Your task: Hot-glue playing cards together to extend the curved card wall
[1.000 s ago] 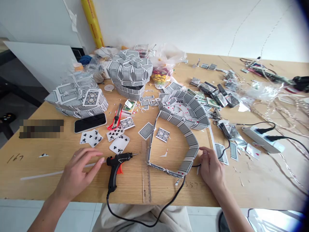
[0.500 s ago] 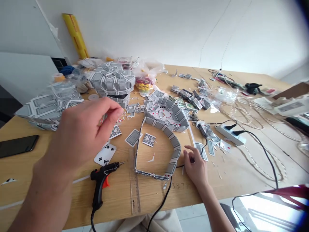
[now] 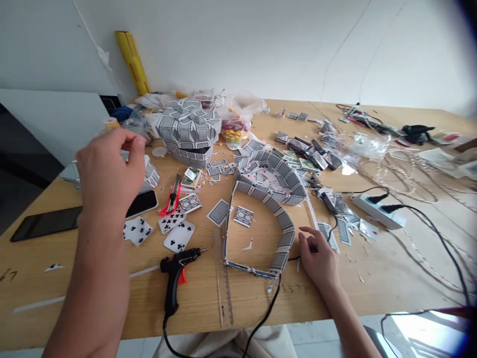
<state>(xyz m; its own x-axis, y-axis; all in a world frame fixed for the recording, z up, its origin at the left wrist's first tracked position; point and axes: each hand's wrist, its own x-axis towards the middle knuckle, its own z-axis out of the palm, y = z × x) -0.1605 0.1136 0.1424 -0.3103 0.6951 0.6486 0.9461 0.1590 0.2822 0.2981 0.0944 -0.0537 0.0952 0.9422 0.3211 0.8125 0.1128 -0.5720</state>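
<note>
Both left hand [image 3: 110, 171] and right hand [image 3: 319, 257] curl their fingers [image 3: 131, 141], grip unclear, the left partly hiding a card-covered box [image 3: 150, 174].

L hand [image 3: 110, 171] raised, back to cam, fingers bent, R hand [image 3: 319, 256] lower, fingers loosely curled

Looks like a little craft workshop. Has a big wooden table [image 3: 372, 286] with a glue gun [image 3: 172, 281], a red cutter [image 3: 173, 196], a clear ruler [image 3: 224, 286] and lots of playing cards [image 3: 179, 236] on top. Has tiny cut scraps [image 3: 249, 244] all around too, plus boxes [image 3: 189, 132] made out of cards and a white power strip [image 3: 378, 213] with black plugs [image 3: 392, 208].
</note>
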